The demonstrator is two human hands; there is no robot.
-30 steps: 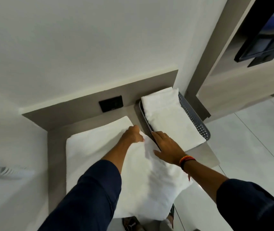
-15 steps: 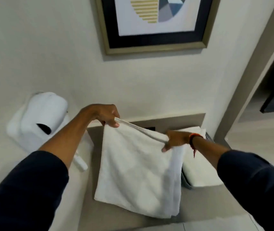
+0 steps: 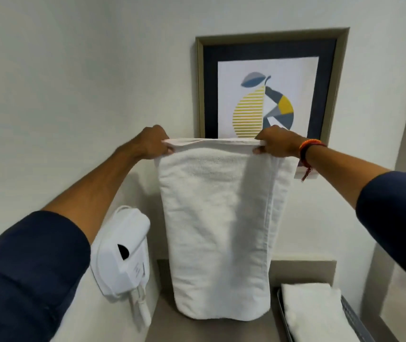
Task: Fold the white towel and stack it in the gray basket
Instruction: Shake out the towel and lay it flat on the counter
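The white towel hangs doubled in front of me, its folded bottom edge just above the shelf. My left hand pinches its top left corner and my right hand, with a red thread on the wrist, pinches the top right corner. Both are raised to the height of the picture frame. At the lower right, the gray basket sits on the shelf with a folded white towel lying inside it.
A white wall-mounted hair dryer hangs left of the towel, close to my left arm. A framed pear picture is on the wall behind. The gray shelf runs under the towel, with a low back panel.
The towel has gone from lying flat on the shelf to being lifted by its top corners. Both hands rose and spread apart, and it now hangs straight and doubled.
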